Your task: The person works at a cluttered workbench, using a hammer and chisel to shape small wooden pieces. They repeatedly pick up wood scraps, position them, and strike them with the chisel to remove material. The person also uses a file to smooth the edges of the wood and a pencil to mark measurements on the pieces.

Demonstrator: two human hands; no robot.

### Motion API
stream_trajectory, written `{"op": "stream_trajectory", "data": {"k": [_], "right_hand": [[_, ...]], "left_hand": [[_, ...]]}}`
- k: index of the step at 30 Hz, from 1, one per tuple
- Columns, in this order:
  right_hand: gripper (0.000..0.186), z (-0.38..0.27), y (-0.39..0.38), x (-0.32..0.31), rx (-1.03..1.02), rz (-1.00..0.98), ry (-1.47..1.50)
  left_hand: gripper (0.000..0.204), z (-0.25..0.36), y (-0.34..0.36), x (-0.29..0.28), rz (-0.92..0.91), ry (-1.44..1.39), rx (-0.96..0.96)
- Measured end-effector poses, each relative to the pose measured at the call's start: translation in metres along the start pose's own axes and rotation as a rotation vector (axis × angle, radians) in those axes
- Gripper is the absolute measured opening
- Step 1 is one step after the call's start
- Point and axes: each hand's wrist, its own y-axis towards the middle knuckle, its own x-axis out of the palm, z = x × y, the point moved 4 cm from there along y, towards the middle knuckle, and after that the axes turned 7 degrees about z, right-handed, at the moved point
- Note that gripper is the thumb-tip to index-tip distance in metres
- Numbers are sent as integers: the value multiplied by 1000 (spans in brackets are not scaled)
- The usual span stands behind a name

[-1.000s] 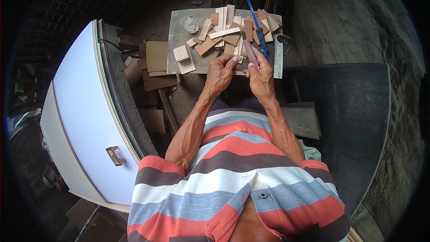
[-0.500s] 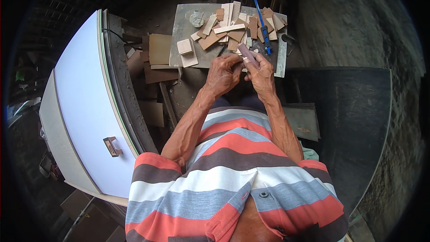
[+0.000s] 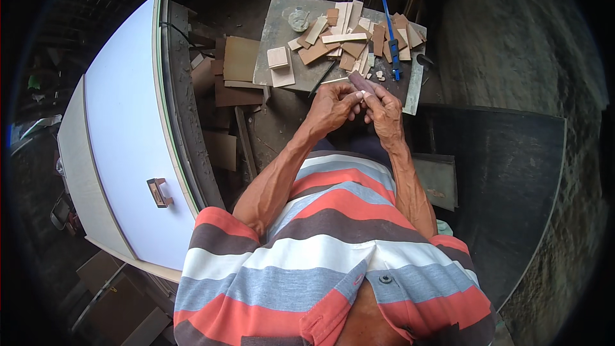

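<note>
My left hand (image 3: 332, 106) and my right hand (image 3: 384, 114) meet just before the worktable's near edge. The right one grips a flat, dull purple-brown block (image 3: 359, 81), while the left pinches a small pale piece (image 3: 362, 93) against it, largely hidden by fingers. A thin pale strip (image 3: 334, 80) shows just above my left hand; whether it is held I cannot tell. Beyond them, many light and brown wood offcuts (image 3: 344, 38) cover the grey worktable (image 3: 272, 25), with a blue slide tool (image 3: 392, 48), a small stack of pale squares (image 3: 278, 57) and a cloudy round container (image 3: 298, 19).
A large white panel with a handle (image 3: 128, 128) stands close on my left, with brown boards (image 3: 238, 57) behind it. A dark sheet (image 3: 493, 179) and a smaller grey plate (image 3: 434, 179) lie to my right, beside a rough wall (image 3: 512, 38).
Both hands have drawn closer together and shifted slightly right in the picture, the left fingers now meeting the block. The table appears higher and further right as the view has shifted.
</note>
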Motion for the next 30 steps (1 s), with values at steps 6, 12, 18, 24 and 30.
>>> {"op": "stream_trajectory", "data": {"k": [6, 12, 18, 24, 30], "right_hand": [[36, -12, 1, 11, -18, 45, 6], [58, -25, -15, 27, -418, -58, -283], [62, -27, -18, 24, -200, -71, -327], [64, -31, -18, 28, -325, -59, -361], [60, -28, -43, 12, -507, -227, -388]], "left_hand": [[15, 3, 6, -4, -23, -226, -46], [12, -5, 16, -3, 107, -500, -169], [12, -4, 12, 9, 152, -552, -205], [12, 0, 22, 4, 206, -577, -119], [7, 0, 36, -16, 253, -624, -74]]}}
